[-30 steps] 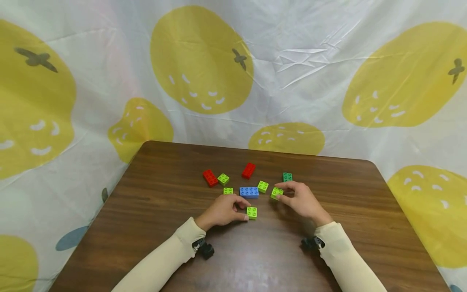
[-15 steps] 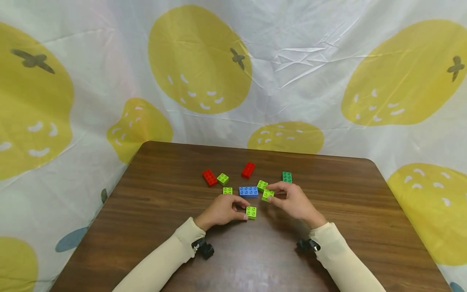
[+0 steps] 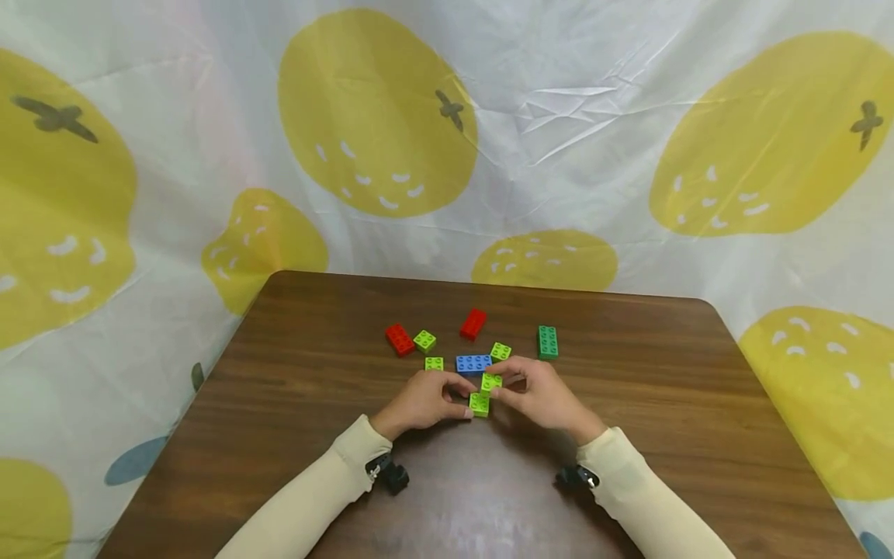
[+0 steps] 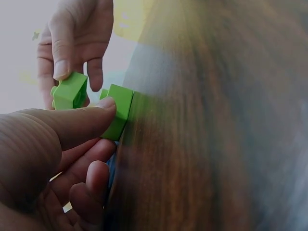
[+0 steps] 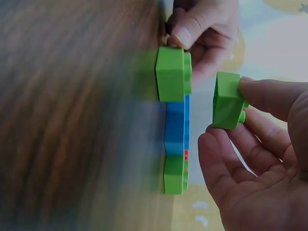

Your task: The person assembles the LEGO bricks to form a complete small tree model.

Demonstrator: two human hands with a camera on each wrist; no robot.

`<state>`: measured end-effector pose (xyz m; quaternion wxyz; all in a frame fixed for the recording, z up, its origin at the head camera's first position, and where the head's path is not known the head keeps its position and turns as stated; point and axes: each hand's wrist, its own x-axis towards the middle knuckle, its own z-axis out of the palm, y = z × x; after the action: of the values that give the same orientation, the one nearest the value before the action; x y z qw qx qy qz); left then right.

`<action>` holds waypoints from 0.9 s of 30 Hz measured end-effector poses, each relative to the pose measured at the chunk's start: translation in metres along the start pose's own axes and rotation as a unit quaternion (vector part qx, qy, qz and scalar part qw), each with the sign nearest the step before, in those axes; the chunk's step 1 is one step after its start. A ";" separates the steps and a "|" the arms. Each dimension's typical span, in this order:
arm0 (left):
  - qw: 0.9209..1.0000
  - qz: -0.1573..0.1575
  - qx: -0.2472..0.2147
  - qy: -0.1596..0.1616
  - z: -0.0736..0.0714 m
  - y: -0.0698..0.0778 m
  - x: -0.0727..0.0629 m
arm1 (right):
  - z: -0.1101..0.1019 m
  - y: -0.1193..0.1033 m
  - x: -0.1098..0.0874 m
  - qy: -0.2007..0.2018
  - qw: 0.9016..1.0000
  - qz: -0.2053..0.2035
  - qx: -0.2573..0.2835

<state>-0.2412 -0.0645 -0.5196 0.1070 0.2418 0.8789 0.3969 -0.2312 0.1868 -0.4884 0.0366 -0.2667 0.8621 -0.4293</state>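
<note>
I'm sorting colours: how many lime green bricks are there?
5 lime bricks: one in the left hand, one in the right hand, one beside a red brick, one left, one right of the blue brick. Hands may hide more.

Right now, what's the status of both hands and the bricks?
Left hand pinching square lime-green plastic brick. Right hand holding second square lime-green plastic brick, higher, not joined. Rectangular blue plastic brick beyond, not between them.

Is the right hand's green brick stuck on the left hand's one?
Off: both wrist views show a gap between the upper lime-green brick and the lower lime-green brick.
</note>
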 end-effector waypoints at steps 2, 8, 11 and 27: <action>1.000 -0.002 0.005 0.002 0.000 0.000 0.000 | 0.003 0.000 0.001 -0.007 1.000 -0.004 -0.002; 1.000 -0.003 0.005 0.001 0.002 -0.002 -0.001 | 0.011 -0.005 -0.001 -0.023 1.000 -0.014 -0.010; 1.000 0.001 -0.002 0.003 0.002 -0.002 0.000 | 0.014 -0.007 0.001 -0.028 0.999 -0.018 -0.011; 1.000 0.001 -0.007 0.004 0.001 -0.001 0.001 | 0.017 -0.008 0.002 -0.030 0.999 -0.012 -0.014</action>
<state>-0.2419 -0.0640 -0.5206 0.1047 0.2401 0.8764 0.4041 -0.2244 0.1694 -0.4928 0.0534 -0.2902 0.8635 -0.4089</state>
